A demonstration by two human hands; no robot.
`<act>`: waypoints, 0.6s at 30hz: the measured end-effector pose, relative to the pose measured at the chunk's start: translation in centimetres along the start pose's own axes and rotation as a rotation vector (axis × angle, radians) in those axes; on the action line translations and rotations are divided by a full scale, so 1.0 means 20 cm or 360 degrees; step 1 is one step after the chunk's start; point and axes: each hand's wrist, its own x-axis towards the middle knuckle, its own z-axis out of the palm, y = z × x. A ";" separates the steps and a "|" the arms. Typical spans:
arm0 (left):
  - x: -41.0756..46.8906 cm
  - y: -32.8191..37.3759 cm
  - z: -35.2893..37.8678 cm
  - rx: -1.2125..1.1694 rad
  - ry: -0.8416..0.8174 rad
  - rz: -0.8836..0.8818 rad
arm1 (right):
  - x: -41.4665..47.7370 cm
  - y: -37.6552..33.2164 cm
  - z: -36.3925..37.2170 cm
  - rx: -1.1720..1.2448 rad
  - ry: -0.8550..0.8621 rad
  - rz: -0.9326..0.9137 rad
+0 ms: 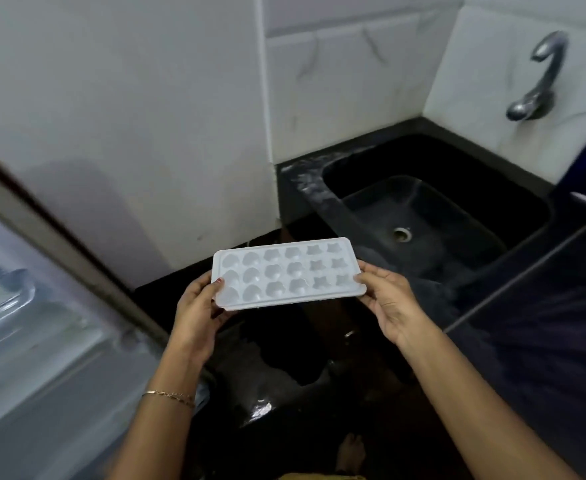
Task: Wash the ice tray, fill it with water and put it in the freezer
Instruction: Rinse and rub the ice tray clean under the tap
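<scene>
Forearms: two bare forearms rise from the bottom edge toward the centre of the frame, nearest the lens.
Wall: plain, matt, pale grey, filling the upper left.
Fridge door: pale, glossy metal-look panel along the left edge, with a curved moulded handle recess; blurred.
Floor: dark and shiny across the lower centre, with a bright glint; a bare foot shows near the bottom edge.
Tiles: white, marble-veined, smooth squares in the upper right, behind the basin.
Surface: black stone-like slab right of centre, its left rim smeared with whitish streaks.
Sink: black rectangular basin with rounded corners, sunk into the surface; nothing lies in it that can be made out.
Ice tray: white plastic rectangle with rounded corners, held level in mid-air at the centre of the frame, to the lower left of the sink and above the floor. It has three rows of six moulded cups, rounded at the left, flower-like in the middle, star-shaped at the right. Whether the cups hold anything cannot be told.
Left hand: grips the tray's left short end, thumb on top, fingers curled underneath.
Right hand: pinches the tray's right short end, thumb over the rim, fingers beneath.
Tap: curved grey metal spout on the tiles, upper right.
Bracelet: thin gold chain round the left wrist.
Drain: small round metal ring in the sink's floor.
</scene>
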 end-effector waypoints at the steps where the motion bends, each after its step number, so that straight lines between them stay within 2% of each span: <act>1: 0.03 -0.01 0.10 0.0002 -0.0028 -0.0002 | 0.04 -0.04 -0.06 0.0022 0.0020 -0.0011; 11: 0.22 -0.05 0.81 0.0047 -0.0393 0.0075 | 0.32 -0.35 -0.51 0.0084 0.0163 -0.0162; 18: 0.38 -0.03 1.18 0.0015 -0.0539 -0.0117 | 0.48 -0.47 -0.70 0.0211 0.0436 -0.0188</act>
